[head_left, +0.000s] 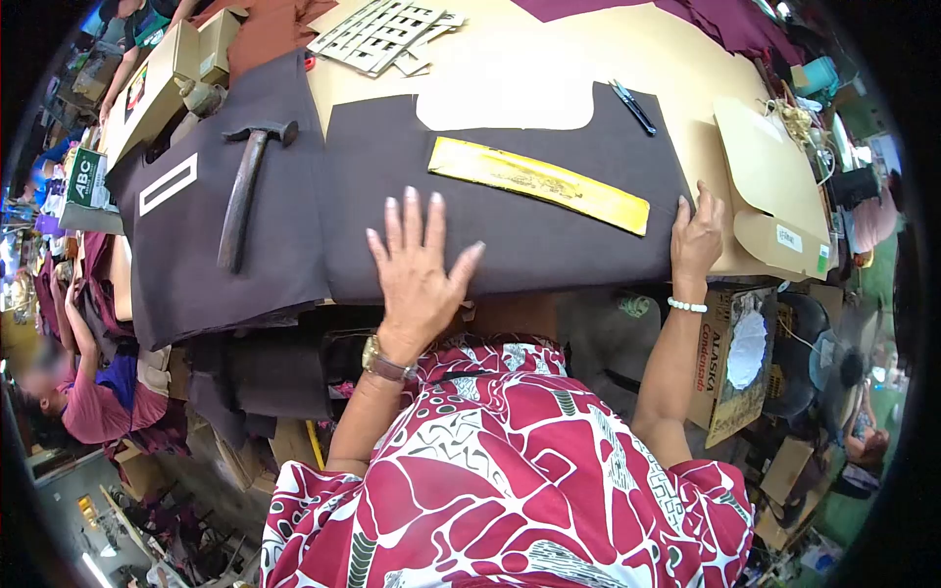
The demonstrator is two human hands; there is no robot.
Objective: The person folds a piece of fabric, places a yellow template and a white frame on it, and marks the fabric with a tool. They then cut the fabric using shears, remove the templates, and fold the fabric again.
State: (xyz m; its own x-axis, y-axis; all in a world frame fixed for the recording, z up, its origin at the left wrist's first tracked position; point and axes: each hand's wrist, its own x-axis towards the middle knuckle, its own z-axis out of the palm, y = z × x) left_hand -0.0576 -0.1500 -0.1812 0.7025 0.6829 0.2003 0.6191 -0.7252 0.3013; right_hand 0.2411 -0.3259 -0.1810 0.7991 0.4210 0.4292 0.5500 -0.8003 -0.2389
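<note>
My left hand (417,269) lies flat with fingers spread on a dark cut fabric piece (549,245) that covers the table's near edge. At the fabric's right edge is my right hand (698,235), its fingers curled around the edge, thumb on top and fingertips partly out of sight. A worn yellow metal bar (539,183) rests slantwise on the fabric between my hands. Beyond it, near the far right corner, lie small thread snips (632,106). Left of my left hand, a hammer (251,191) with a dark handle lies on another stack of dark fabric (284,255).
A white rectangular frame (169,184) lies on the left stack. Slotted card templates (372,34) sit at the back, maroon cloth (755,29) at the far right. An opened cardboard folder (769,176) stands right. A person in pink (103,402) works at the left.
</note>
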